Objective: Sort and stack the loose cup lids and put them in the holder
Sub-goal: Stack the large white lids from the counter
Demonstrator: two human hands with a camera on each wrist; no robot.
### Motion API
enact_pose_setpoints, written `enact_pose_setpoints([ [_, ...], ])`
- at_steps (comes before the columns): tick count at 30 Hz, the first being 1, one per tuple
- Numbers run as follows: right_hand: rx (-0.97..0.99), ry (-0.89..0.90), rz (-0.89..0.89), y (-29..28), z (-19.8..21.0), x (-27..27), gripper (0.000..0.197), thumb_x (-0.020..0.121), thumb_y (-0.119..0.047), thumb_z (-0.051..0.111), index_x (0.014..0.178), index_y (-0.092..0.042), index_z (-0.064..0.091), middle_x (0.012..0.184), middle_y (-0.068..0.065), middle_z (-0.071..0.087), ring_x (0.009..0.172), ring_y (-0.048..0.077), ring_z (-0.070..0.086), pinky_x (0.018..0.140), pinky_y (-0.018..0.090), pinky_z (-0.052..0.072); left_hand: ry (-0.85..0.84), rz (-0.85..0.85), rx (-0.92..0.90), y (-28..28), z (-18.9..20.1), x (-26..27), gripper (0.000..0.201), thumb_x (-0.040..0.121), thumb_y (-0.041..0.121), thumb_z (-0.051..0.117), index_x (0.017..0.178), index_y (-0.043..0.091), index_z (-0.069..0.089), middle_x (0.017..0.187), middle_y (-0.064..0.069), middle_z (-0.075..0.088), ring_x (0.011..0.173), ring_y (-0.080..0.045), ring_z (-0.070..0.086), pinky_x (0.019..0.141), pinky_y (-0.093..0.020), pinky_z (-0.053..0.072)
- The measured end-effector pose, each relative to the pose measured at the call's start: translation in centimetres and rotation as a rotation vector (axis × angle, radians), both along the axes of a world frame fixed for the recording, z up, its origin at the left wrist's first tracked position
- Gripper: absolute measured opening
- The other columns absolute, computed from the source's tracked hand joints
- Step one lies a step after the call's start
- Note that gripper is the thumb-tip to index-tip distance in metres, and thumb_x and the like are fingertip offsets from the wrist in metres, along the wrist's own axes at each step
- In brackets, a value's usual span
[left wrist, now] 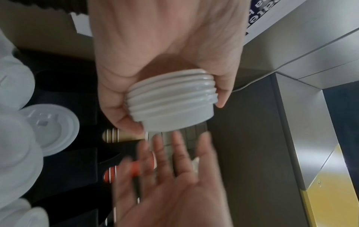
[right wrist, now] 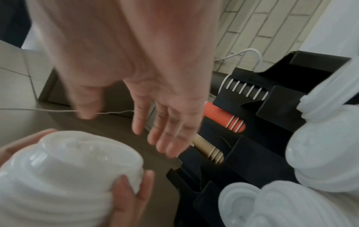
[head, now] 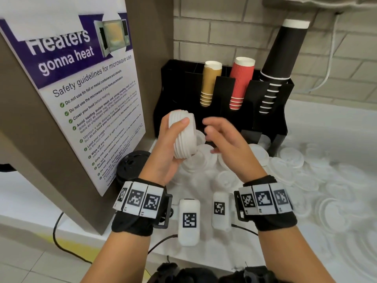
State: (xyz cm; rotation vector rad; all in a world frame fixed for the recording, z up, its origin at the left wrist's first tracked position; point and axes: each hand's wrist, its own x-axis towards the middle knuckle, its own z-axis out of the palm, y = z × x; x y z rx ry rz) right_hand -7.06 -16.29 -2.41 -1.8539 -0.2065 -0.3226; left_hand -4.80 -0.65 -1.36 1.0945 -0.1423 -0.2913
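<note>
White stack of lids was gripped by left hand, fingers curled round it; right hand was held just beside, fingers spread, empty, before black holder.

- pale brick-tile wall at back
- white counter
- brown panel on left, microwave safety poster stuck on it
- white cable down the wall
- light tiled floor, black cord across it
</note>
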Motion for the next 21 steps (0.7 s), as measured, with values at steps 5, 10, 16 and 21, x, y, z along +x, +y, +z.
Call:
enact_pose_setpoints([
  [5, -0.767, 0.414, 0.258, 1.4, -3.2, 1.5, 0.032, 0.093, -0.031, 0.057, 0.125, -0.026, 0.057, 0.115, 0.003, 0.062, 0.093, 0.012, 0.054, 0.082, 0.023, 0.041, 0.002, 0.087, -0.057, 1.6, 0.5, 0.7, 0.072, 0.073, 0.040, 0.062, 0.139, 0.017, 0.046, 0.113, -0.002, 0.059, 0.094, -0.013, 0.061, 0.064, -0.026, 0.054],
  [10, -1.107, 0.525, 0.302, 3.7, -4.8, 2.0, 0.052, 0.086, -0.041, 0.063, 0.133, -0.025, 0.045, 0.122, 0.006, 0.057, 0.104, 0.024, 0.056, 0.088, 0.037, 0.048, 0.010, 0.119, -0.084, 2.7, 0.8, 0.5, 0.073, 0.073, 0.040, 0.062, 0.140, 0.017, 0.045, 0.114, -0.003, 0.059, 0.094, -0.014, 0.061, 0.063, -0.028, 0.055],
  [16, -1.309, 0.514, 0.342, 3.3, -4.1, 1.9, 0.038, 0.081, -0.046, 0.067, 0.100, -0.012, 0.066, 0.104, 0.005, 0.056, 0.086, 0.021, 0.051, 0.079, 0.035, 0.050, 0.026, 0.117, -0.097, 2.9, 0.8, 0.5, 0.073, 0.073, 0.040, 0.063, 0.140, 0.017, 0.045, 0.117, -0.006, 0.057, 0.095, -0.017, 0.060, 0.060, -0.028, 0.054],
  [21, -1.344, 0.481, 0.318, 4.0, -4.1, 1.7, 0.041, 0.079, -0.047, 0.070, 0.095, -0.010, 0.069, 0.109, 0.005, 0.041, 0.089, 0.022, 0.045, 0.086, 0.040, 0.051, 0.015, 0.109, -0.081, 2.6, 0.7, 0.6, 0.069, 0.074, 0.040, 0.063, 0.137, 0.019, 0.048, 0.113, -0.001, 0.061, 0.094, -0.013, 0.063, 0.064, -0.029, 0.055],
])
